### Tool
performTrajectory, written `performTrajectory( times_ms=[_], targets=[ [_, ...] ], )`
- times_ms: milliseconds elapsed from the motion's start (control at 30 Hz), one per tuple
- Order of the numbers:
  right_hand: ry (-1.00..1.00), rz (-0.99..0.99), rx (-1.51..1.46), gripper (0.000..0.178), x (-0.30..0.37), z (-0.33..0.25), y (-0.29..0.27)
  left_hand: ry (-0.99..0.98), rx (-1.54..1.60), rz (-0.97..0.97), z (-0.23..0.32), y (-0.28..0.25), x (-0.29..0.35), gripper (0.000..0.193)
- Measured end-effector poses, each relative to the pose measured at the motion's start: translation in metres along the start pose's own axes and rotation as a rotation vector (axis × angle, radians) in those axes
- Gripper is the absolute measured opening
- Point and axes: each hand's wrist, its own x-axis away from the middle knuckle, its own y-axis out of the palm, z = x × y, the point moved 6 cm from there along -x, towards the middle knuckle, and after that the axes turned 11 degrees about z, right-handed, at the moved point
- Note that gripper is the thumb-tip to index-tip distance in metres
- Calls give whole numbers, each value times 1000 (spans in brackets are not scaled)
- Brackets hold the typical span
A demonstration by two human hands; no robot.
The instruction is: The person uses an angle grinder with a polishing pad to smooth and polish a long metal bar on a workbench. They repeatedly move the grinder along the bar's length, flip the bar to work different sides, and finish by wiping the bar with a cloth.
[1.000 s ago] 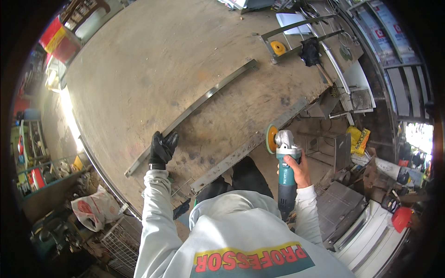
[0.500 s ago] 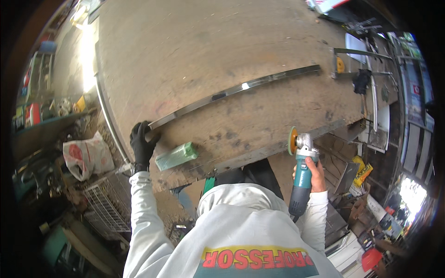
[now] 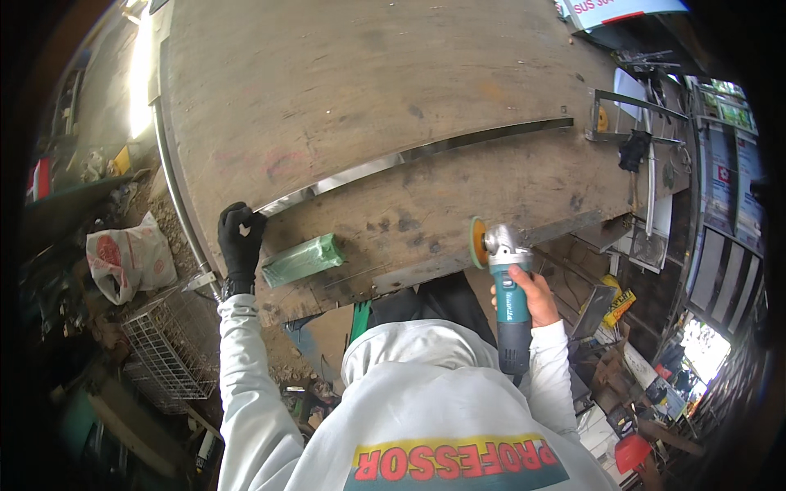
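A long, shiny metal bar (image 3: 352, 174) lies slantwise across the wooden workbench. My left hand (image 3: 241, 241), in a black glove, is closed at the bar's left end, its fingertips pinching it. Bare, my right hand (image 3: 537, 299) is wrapped round the teal and black body of an angle grinder (image 3: 512, 319) near the bench's front edge. The grinder's head points away from me, and its yellow-orange disc (image 3: 477, 243) stands on edge, apart from the bar. Between my arms, near the front edge, rests a block in green wrapping (image 3: 303, 261).
The wooden bench (image 3: 327, 90) spreads out ahead. At its right are a rectangular metal frame (image 3: 634, 102) and a hammer-like tool with a dark head (image 3: 634, 151). On the left stand a white plastic bag (image 3: 131, 260) and a wire basket (image 3: 172, 348).
The grinder has moved left in my right hand and is more upright. My left hand stays at the bar's end, with its fingers more closed. The whole view has shifted slightly.
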Motion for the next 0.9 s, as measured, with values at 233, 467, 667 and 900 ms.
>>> performTrajectory(
  times_ms=[233,467,667,900],
  targets=[
    [-52,32,34,63,-5,1,-7,19,-70,-163,1,-6,2,29],
    [-36,48,-48,63,-4,7,-24,149,-29,-241,5,-12,13,29],
    [-22,48,-60,62,0,12,-27,73,-14,-257,9,-14,33,30],
    [-53,21,-23,60,3,6,-19,-176,-69,-585,30,-3,-2,29]
  ],
)
